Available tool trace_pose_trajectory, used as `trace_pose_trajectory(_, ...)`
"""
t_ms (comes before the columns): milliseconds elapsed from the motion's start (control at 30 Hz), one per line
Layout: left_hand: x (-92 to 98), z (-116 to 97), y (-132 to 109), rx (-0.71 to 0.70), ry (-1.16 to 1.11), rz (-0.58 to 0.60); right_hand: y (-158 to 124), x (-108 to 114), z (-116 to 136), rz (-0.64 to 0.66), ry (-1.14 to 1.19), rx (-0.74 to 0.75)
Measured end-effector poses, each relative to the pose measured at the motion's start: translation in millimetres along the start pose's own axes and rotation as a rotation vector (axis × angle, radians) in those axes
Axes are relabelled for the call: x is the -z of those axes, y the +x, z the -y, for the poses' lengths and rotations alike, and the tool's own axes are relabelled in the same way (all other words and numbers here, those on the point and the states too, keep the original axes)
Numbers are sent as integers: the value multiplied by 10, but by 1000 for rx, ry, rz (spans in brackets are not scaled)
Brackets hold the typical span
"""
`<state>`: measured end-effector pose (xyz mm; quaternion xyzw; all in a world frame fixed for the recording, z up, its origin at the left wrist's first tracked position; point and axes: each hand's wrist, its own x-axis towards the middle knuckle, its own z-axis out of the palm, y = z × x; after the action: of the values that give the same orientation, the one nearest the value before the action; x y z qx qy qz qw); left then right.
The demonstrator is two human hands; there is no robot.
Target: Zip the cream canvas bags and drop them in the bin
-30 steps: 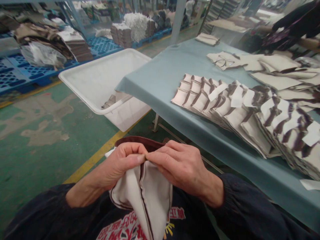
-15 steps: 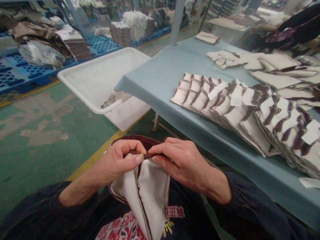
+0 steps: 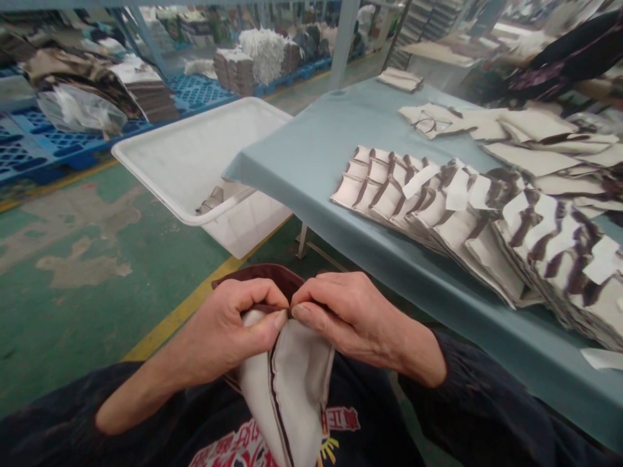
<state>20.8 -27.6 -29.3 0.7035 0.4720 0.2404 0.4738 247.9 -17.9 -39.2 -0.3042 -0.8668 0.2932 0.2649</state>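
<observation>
Between my hands hangs a cream fabric piece (image 3: 302, 370) with dark brown edging and a brown seam running down its middle. My left hand (image 3: 243, 321) pinches its brown upper edge between thumb and forefinger. Right beside it, my right hand (image 3: 350, 321) pinches the same edge, the fingertips of both hands almost touching. Brown cloth shows behind the fingers. The lower end of the piece lies against a dark apron (image 3: 343, 418) with red and white print. What lies right under the fingertips is hidden.
A table (image 3: 292, 152) with a blue-grey cover stands ahead to the right, bearing overlapping cream and brown fabric pieces (image 3: 457, 220) and glasses (image 3: 431, 124). Left of it is a white plastic tub (image 3: 180, 172). Blue pallets (image 3: 189, 91) with stacked goods stand behind. A person's dark sleeve (image 3: 574, 52) shows far right.
Both hands keep their pinch on the fabric edge. The left hand has shifted slightly right and down, and the fingertips have come closer together.
</observation>
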Motion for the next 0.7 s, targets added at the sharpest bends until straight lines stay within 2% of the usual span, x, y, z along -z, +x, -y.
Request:
trace_pose_trajectory(167,27,71,-6,4,-68,44,-28,-38,-71,9,-41,61)
trace_pose_trajectory(400,44,42,-3,-9,-75,38,-25,-97,-90,-90,23,112)
trace_pose_trajectory(567,32,79,-49,-34,-41,-2,-24,18,19,-50,100,-1)
trace_pose_trajectory(700,37,60,-58,-25,-16,1,20,47,54,19,63,-90)
